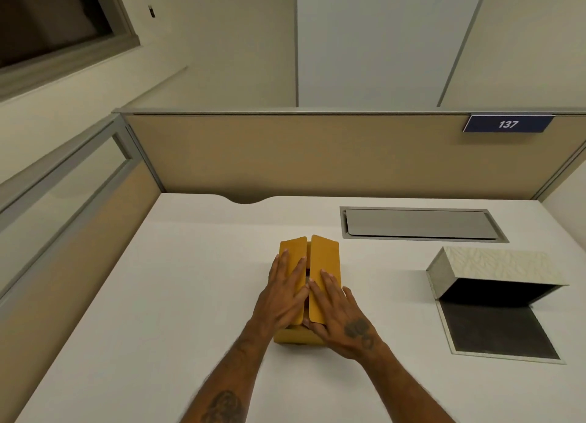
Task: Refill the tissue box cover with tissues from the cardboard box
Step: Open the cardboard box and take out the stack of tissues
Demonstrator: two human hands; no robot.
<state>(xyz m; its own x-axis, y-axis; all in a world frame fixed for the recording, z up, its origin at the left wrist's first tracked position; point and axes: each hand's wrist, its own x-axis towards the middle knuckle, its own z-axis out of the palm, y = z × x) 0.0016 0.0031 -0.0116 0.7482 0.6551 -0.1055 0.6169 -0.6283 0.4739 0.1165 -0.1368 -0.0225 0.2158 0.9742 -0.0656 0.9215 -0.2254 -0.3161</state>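
Observation:
A small yellow-brown cardboard box (323, 254) stands on the white desk (177, 295) in front of me, its two long top flaps nearly meeting with a narrow gap between them. My left hand (285, 292) lies flat on the left flap, fingers spread. My right hand (341, 314) lies on the right flap, its thumb tucked under the flap's near end. The box's contents are hidden. The tissue box cover (494, 264), cream with a leaf texture, lies to the right with its dark inside showing and its bottom flap (498, 333) folded out flat on the desk.
A grey recessed cable hatch (418, 224) is set into the desk behind the cover. Beige partition walls (317, 156) close the desk at the back and left. A blue sign reading 137 (507, 124) hangs on the back partition.

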